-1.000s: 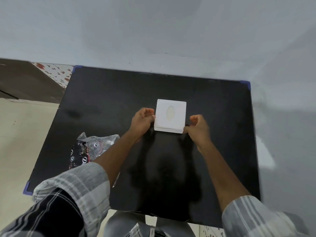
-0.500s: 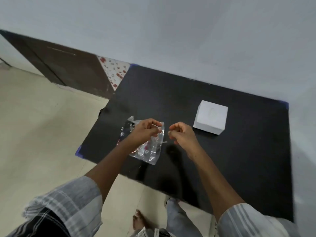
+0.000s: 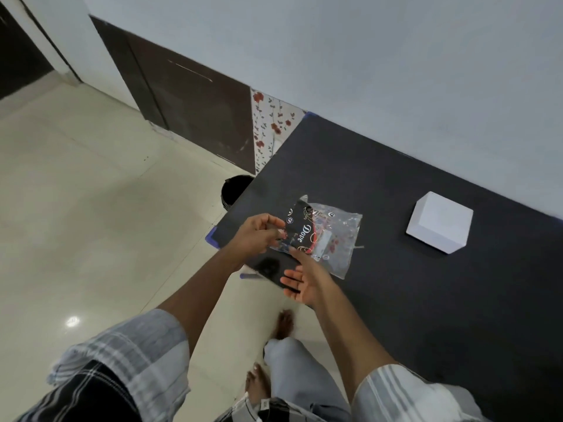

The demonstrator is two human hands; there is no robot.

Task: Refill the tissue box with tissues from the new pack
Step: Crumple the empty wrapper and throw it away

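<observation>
A clear plastic tissue pack [image 3: 323,236] with a black printed label hangs over the left end of the black table [image 3: 396,269]. My left hand [image 3: 257,236] pinches its left edge. My right hand [image 3: 304,281] is below the pack, palm up with fingers spread, its fingertips touching the pack's lower edge. The white tissue box [image 3: 438,226] stands closed on the table to the right, apart from both hands.
A black bin [image 3: 236,190] stands on the pale tiled floor beside the table's left edge. A dark brown door [image 3: 189,108] and a floral panel [image 3: 271,129] line the wall behind. My bare feet [image 3: 271,354] are by the table's near edge.
Both hands left the tissue box and moved left to the plastic pack. My left hand lifted it; my right hand opened beneath it. The view swung left.
</observation>
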